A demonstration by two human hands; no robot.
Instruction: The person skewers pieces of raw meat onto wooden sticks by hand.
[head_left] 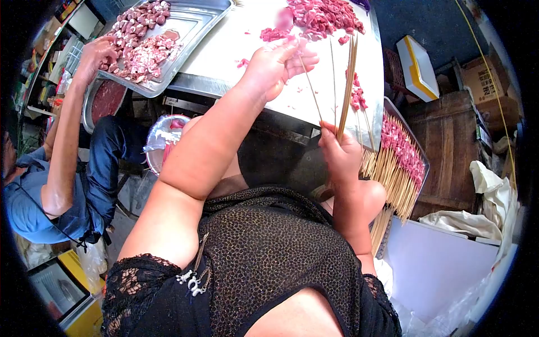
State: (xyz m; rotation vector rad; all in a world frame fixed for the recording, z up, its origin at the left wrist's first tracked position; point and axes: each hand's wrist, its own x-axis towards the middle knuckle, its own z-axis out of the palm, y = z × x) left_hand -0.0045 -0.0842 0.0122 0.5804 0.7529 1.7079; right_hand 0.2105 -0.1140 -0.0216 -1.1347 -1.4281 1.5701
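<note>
My right hand (341,154) is closed round a bundle of thin wooden skewers (349,84), which points up over the white table (219,48). One skewer leans away from the bundle, its tip near my left hand (281,62). That left hand is above the table with its fingers partly spread, palm partly turned up; no meat shows in it. Just beyond it lies a pile of cut red meat (325,17). Some meat pieces (357,96) sit beside the bundle, at the table's right side.
A tray (410,126) of meat-loaded skewers stands right of my right hand. At the left, a co-worker's hand (100,53) reaches into a metal tray (196,36) of meat. Below are a meat pan (90,109) and a bucket (154,149).
</note>
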